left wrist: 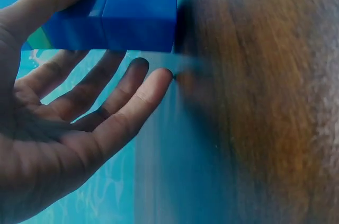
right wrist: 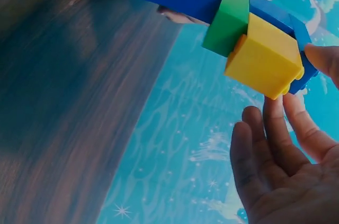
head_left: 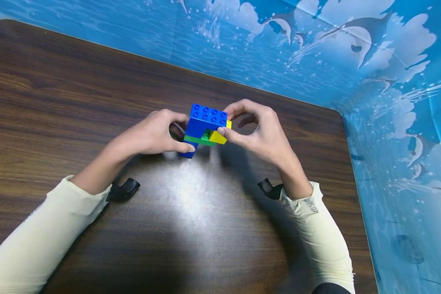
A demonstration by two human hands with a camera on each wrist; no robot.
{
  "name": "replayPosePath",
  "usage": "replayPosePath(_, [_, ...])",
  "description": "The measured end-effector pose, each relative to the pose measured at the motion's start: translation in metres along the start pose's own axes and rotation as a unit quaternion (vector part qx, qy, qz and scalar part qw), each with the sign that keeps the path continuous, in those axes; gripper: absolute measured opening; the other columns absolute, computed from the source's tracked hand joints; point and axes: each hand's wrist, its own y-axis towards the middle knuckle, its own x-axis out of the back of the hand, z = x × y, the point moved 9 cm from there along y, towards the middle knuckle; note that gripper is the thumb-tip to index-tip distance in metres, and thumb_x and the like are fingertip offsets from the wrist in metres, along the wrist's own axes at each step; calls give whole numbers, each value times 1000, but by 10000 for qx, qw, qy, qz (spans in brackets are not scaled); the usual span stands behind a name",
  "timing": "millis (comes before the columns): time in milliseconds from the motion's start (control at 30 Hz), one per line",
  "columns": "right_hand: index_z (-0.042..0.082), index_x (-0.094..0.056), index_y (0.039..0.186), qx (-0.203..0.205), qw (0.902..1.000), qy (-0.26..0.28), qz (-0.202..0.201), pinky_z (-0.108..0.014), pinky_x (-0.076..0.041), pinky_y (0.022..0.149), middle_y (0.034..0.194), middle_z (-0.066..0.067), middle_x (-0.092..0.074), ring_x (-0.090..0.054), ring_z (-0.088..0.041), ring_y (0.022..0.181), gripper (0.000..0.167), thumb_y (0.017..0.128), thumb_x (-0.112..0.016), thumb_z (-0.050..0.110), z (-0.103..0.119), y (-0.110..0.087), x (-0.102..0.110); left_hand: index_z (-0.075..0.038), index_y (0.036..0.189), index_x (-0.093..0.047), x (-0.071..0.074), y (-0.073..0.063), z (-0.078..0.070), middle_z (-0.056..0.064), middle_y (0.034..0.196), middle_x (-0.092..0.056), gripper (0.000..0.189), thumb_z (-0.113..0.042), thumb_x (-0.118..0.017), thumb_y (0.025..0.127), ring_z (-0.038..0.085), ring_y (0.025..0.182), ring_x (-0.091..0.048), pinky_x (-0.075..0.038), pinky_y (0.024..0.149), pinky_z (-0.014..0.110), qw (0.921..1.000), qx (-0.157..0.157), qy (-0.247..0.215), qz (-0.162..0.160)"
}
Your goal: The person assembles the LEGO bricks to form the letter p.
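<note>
Both hands hold one stack of toy building bricks over the table. At its top is a blue brick [head_left: 208, 116] with two rows of studs. Under one side of it a yellow brick [right wrist: 267, 57] sits on a green brick [right wrist: 228, 20]. Blue bricks [left wrist: 140, 17] form a column below the green one, its lower end close over the tabletop. My left hand [head_left: 154, 132] grips this column, thumb on the near face and fingers behind. With thumb and fingers my right hand [head_left: 262, 130] pinches the top blue brick at its right end, beside the yellow brick.
The dark wood-grain table [head_left: 77, 90] lies under both arms. A blue sheet printed with dolphins [head_left: 242, 49] rises along its back and right edges. Black wrist mounts [head_left: 124, 190] stick out from both cream sleeves [head_left: 66, 228].
</note>
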Motion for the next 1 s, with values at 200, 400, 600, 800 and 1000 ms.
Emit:
replayPosePath(200, [4, -73, 118, -437, 9968, 661, -117, -32, -65, 89, 107, -10, -75, -69, -21, 97, 28, 95, -81, 18, -16, 6, 8, -5, 136, -68, -2, -2, -2, 17, 129, -75, 58, -39, -85, 93, 34, 119, -72, -58, 103, 59, 9997, 54, -114, 203])
replayPosePath(400, [5, -74, 119, -924, 9925, 798, -23, -32, -61, 85, 104, -10, -74, -70, -28, 94, 25, 99, -77, 20, -34, 12, 9, -4, 126, -72, -10, -3, -6, 17, 127, -73, 49, -41, -82, 95, 34, 115, -68, -58, 99, 55, 9996, 61, -29, 265])
replayPosePath(600, [8, -75, 124, -1415, 9863, 738, 410, -41, -62, 84, 104, -8, -76, -69, -37, 96, 27, 103, -72, 25, -56, 19, -1, -6, 115, -75, -21, 1, -1, 12, 109, -69, 40, -42, -79, 98, 26, 94, -60, -51, 75, 37, 9990, 185, 278, 284])
replayPosePath(800, [10, -73, 131, -1823, 9784, 547, 801, -52, -57, 85, 106, -8, -73, -64, -39, 104, 34, 106, -67, 32, -81, 24, -14, -8, 86, -66, -29, 5, -1, 2, 70, -47, 40, -43, -72, 103, 18, 63, -47, -38, 61, 30, 9941, 147, 927, 547])
replayPosePath(1000, [9, -73, 132, -2068, 9720, 379, 1045, -45, -52, 77, 99, -12, -67, -59, -36, 98, 37, 109, -62, 35, -105, 31, -28, -11, 77, -57, -30, 6, -3, 6, 81, -48, 49, -48, -63, 108, 22, 76, -44, -36, 69, 34, 9866, 220, 1503, 598])
